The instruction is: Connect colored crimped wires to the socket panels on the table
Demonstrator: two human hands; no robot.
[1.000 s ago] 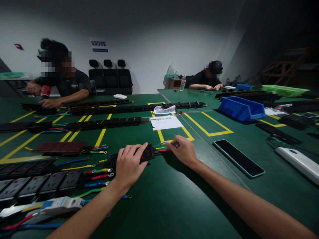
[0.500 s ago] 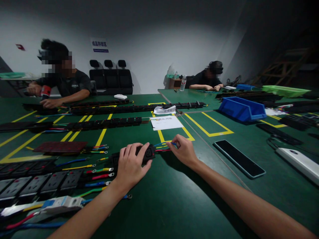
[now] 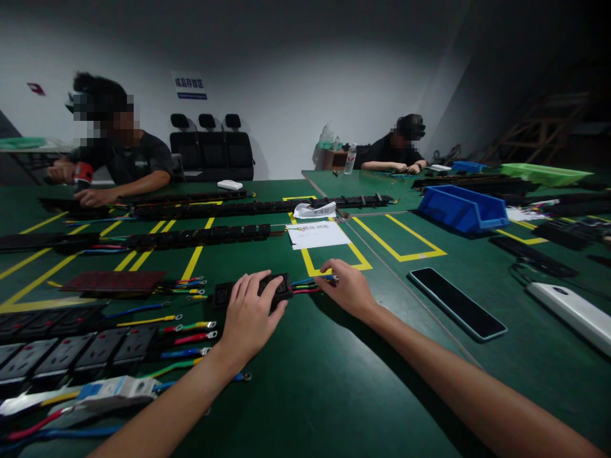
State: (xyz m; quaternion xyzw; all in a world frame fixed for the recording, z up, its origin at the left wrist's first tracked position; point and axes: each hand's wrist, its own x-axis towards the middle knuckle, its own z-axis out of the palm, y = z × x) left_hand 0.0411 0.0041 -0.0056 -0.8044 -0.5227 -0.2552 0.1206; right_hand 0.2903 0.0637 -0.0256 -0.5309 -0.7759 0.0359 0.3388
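Observation:
A short black socket strip [image 3: 220, 295] lies on the green table in front of me. My left hand [image 3: 252, 308] rests over it, thumb on the near side and fingers across the top, gripping it. Blue, green and red wires [image 3: 305, 285] come out of the strip's right end. The fingers of my right hand [image 3: 347, 287] are bent around the free ends of these wires; the exact contact is partly hidden.
At left lie more socket strips [image 3: 98, 350] with ring-ended wires and a dark red strip [image 3: 112, 281]. A phone [image 3: 457, 303], a white power bank [image 3: 573, 315] and a blue bin [image 3: 463, 208] are at right. Two co-workers [image 3: 143, 159] sit across the table.
The socket strip and my left hand have shifted slightly left. The wires now run straighter from the strip, where they bowed upward before. My right hand's fingers have loosened a little.

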